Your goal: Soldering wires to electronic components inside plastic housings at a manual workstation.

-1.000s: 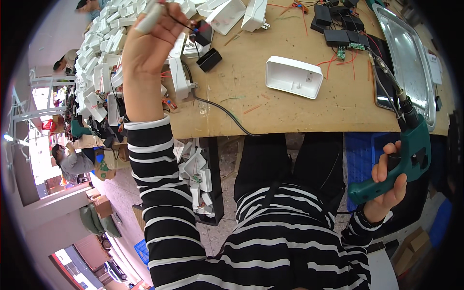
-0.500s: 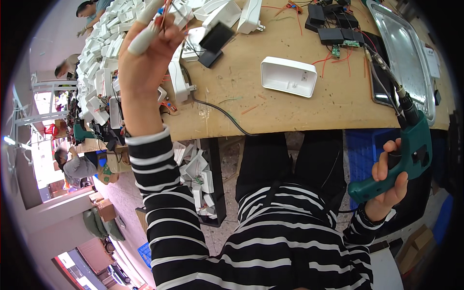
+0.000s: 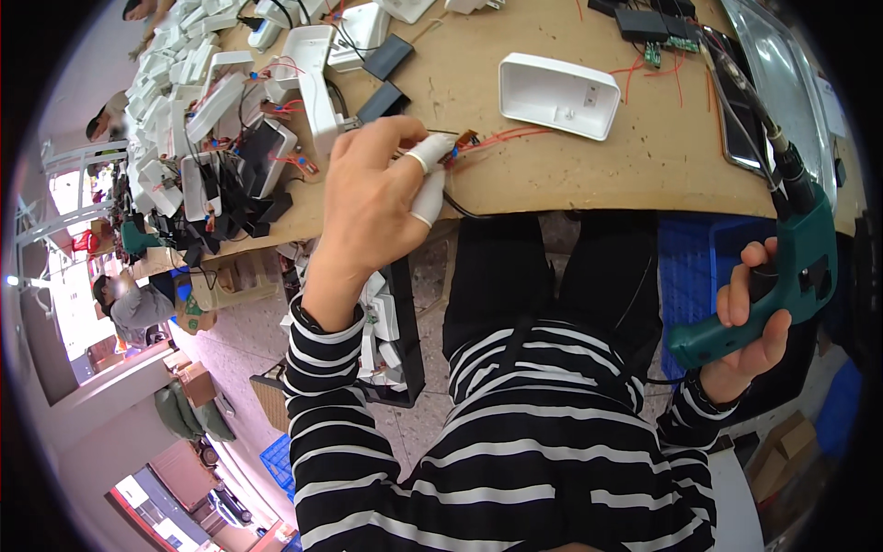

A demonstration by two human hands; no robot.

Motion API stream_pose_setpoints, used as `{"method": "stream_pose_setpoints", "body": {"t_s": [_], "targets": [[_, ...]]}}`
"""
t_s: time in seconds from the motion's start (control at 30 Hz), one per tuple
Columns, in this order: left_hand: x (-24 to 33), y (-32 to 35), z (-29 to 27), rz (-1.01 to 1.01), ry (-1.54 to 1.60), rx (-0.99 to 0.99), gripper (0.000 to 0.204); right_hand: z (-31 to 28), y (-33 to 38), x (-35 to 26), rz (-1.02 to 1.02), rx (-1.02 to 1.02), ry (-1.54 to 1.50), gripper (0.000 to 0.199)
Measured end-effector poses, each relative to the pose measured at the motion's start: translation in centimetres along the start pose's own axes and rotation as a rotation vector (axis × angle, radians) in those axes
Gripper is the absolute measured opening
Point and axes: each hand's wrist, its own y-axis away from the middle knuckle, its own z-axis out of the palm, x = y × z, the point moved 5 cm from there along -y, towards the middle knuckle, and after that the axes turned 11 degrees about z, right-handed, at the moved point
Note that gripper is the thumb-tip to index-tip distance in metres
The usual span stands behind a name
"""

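Observation:
My left hand (image 3: pixel 377 189), with white finger covers on thumb and forefinger, pinches a small circuit board (image 3: pixel 466 141) over the table's near edge. Long red wires (image 3: pixel 515 134) run from that board toward the white plastic housing (image 3: pixel 558 97), which lies with its hollow side up. In my right hand (image 3: pixel 747 317) is a green pistol-shaped soldering gun (image 3: pixel 805 253), held beyond the table's near right edge with its metal tip pointing away from me. Two black boxes (image 3: pixel 388 57) lie just beyond my left hand.
White housings (image 3: pixel 175 83) are heaped at the far left, with wired parts and black pieces near them. A metal tray (image 3: pixel 782 69) and a dark flat panel (image 3: pixel 740 138) lie at the right. More black boxes (image 3: pixel 641 25) with green boards sit at the back right. Other people are at the left.
My left hand has come down and right from the far left, bringing the wired board near the white housing. The soldering gun stays in my right hand. The view has shifted slightly.

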Motion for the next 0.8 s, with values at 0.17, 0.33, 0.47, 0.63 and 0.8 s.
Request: {"method": "stream_pose_setpoints", "body": {"t_s": [0.17, 0.33, 0.47, 0.63, 0.8], "targets": [[1.8, -2.0, 1.7, 0.084, 0.007, 0.197, 0.023, 0.3, 0.0, 0.3, 0.01, 0.024, 0.031, 0.07], [3.1, -3.4, 4.0, 0.106, -0.194, 0.032, 0.004, 0.8, 0.1, 0.6, 0.019, -0.002, 0.04, 0.071], [3.0, -3.8, 4.2, 0.124, -0.152, -0.02, 0.004, 1.1, -0.2, 1.1, 0.037, -0.01, 0.005, 0.07], [2.6, -3.4, 3.9, 0.2, -0.067, 0.007, 0.009, 1.4, -0.6, 1.5, 0.034, 0.029, 0.013, 0.069], [1.9, -2.5, 3.4, -0.004, 0.339, 0.12, 0.017, 1.9, -2.0, 2.9, 0.051, 0.094, 0.044, 0.068]]}}
